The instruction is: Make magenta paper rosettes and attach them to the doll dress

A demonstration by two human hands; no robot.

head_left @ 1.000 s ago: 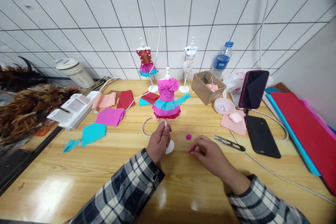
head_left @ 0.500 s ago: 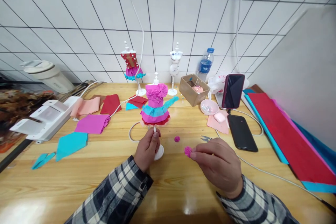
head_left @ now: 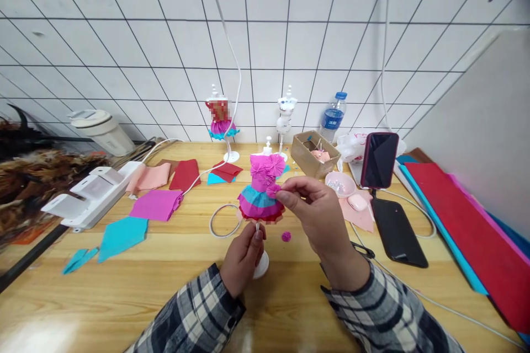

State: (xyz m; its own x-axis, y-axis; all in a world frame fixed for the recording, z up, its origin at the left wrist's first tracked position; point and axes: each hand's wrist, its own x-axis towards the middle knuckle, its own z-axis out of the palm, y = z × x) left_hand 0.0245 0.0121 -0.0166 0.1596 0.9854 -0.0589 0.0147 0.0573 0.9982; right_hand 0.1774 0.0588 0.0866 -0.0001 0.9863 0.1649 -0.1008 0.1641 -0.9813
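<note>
A small white dress form wears a pink, blue and red paper dress [head_left: 261, 198] with pink flower shapes on its bodice. My left hand [head_left: 245, 256] is closed round the form's thin stand, just above its white round base [head_left: 261, 266]. Between the thumb and fingers of my right hand [head_left: 321, 218] is a small pink paper flower [head_left: 273, 191], held against the dress at its right waist. Another pink paper flower [head_left: 286, 236] lies on the table below the skirt. Scissors [head_left: 363, 250] are partly hidden behind my right wrist.
Two more dress forms stand by the wall, one dressed [head_left: 219, 116], one white [head_left: 285, 113]. A cardboard box [head_left: 308, 162], bottle [head_left: 332, 118], pink bead bowl [head_left: 340, 183] and phones [head_left: 398, 231] are at right. Coloured paper [head_left: 123, 237] and a white power strip [head_left: 93, 196] lie left.
My right hand has moved left and up, carrying the pink paper flower from above the table to the dress's waist. My left hand still grips the stand. The view has shifted slightly.
</note>
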